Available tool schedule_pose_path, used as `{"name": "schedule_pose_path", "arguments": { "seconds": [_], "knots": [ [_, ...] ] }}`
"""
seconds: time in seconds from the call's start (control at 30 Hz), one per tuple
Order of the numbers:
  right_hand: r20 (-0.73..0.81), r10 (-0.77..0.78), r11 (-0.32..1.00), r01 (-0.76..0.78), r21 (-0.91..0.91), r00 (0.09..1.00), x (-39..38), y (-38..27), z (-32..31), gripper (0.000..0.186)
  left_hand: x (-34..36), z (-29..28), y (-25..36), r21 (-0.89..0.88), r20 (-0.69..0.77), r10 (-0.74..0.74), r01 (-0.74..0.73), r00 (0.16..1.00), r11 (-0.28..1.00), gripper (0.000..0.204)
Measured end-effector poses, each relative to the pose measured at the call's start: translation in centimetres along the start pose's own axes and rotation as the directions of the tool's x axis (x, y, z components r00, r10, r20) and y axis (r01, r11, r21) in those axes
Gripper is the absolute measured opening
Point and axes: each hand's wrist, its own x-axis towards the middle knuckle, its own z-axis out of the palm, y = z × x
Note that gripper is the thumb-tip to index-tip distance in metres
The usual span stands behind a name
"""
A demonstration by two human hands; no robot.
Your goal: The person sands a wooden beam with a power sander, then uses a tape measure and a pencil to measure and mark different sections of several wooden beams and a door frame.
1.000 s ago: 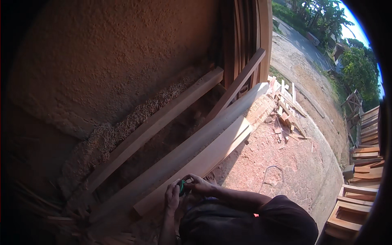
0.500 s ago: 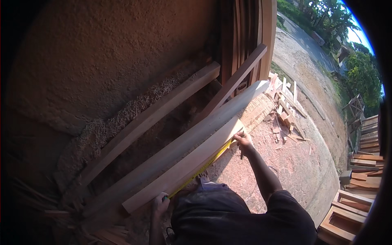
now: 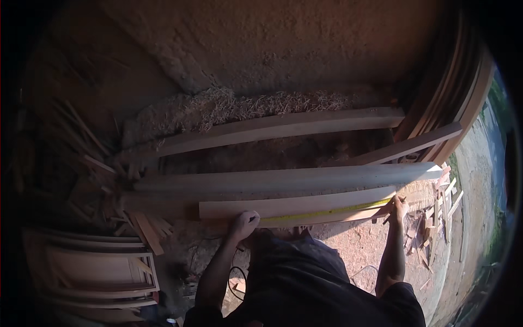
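Note:
A pale wooden board (image 3: 283, 204) lies lengthwise before me on a longer beam. The yellow blade of a tape measure (image 3: 327, 211) stretches along its near edge. My left hand (image 3: 244, 224) is closed round the tape's case near the board's left end, the case mostly hidden by the fingers. At the board's right end my right hand (image 3: 400, 208) pinches the far end of the blade. A thin dark stick, perhaps a pencil, also pokes out from the right fingers.
Behind the board run a long grey timber (image 3: 294, 179) and another beam (image 3: 283, 126), with wood shavings (image 3: 218, 106) along the wall. Planks (image 3: 452, 92) lean at the far right. Offcuts (image 3: 427, 231) lie on the ground. Panelled wooden frames (image 3: 98, 267) are stacked at lower left.
My view has swung leftward, so the board now runs nearly level and the stacked frames at lower left appear. Both hands still hold the tape stretched along the board.

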Motion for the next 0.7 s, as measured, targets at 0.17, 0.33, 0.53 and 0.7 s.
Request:
{"name": "schedule_pose_path", "arguments": {
  "seconds": [0.17,0.33,0.53,0.7],
  "knots": [
    [-0.006,0.032,0.921,-0.032,-0.387,0.999,-0.2,2.1,-1.5,0.038,-2.4,-4.4,-4.3,0.234,-0.163,-0.033,0.071,0.986,0.97,0.017],
    [0.15,0.263,0.949,-0.284,0.141,0.953,1.6,2.5,-2.9,0.026,-6.2,-11.2,-10.2,0.325,-0.315,-0.172,0.276,0.933,0.904,0.019],
    [-0.13,0.577,0.817,-0.572,0.076,0.807,-2.8,-0.8,2.4,0.026,-5.5,-15.8,-16.7,0.373,-0.253,-0.343,0.419,0.904,0.828,0.021],
    [-0.317,0.367,0.929,-0.328,0.169,0.875,-8.6,-2.6,6.1,0.02,-3.7,-16.6,-18.1,0.345,-0.099,-0.377,0.388,0.921,0.855,0.022]
  ]
}}
